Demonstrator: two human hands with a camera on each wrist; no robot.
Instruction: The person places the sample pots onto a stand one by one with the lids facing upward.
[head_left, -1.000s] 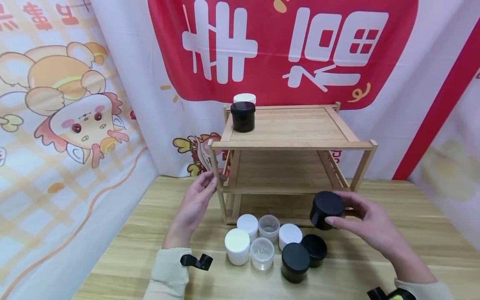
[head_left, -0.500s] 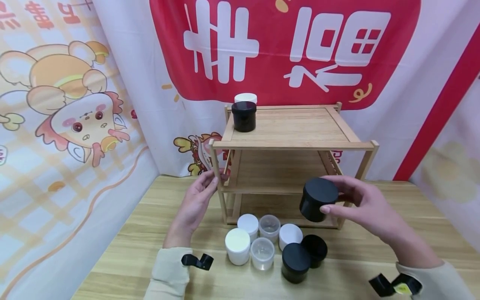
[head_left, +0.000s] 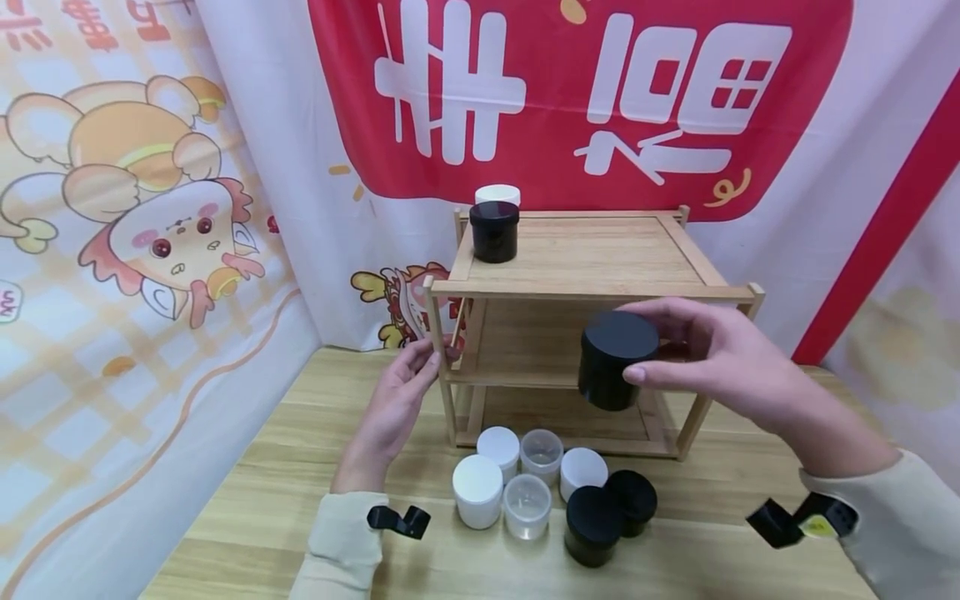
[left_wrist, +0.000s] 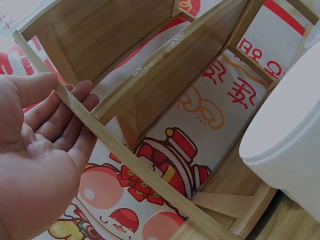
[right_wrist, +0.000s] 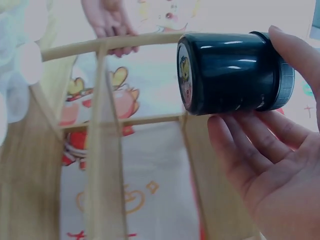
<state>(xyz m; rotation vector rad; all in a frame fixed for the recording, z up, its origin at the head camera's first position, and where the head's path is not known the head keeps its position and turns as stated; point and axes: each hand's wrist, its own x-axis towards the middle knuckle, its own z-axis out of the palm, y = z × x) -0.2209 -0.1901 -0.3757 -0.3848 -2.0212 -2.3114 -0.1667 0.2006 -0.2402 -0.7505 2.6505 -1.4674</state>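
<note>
My right hand [head_left: 720,358] holds a black lidded jar [head_left: 617,362] in the air, in front of the wooden shelf rack's middle level. The right wrist view shows the thumb at the lid of the black jar [right_wrist: 230,72] and the fingers under its side. At the rack's front left post [left_wrist: 107,135] my left hand [head_left: 401,392] has its thumb on one side and its fingers behind. On the top shelf [head_left: 600,250], at the left, another black jar [head_left: 495,233] stands in front of a white-lidded jar [head_left: 497,195].
Before the rack on the wooden table [head_left: 270,483] stand several jars: white-lidded ones [head_left: 477,492], clear ones [head_left: 527,508] and black ones [head_left: 592,527]. A printed cloth [head_left: 375,250] hangs behind and at the left.
My right hand has lifted the black jar up and to the left, from low by the rack's right side to before the middle shelf. The left hand stays at the post.
</note>
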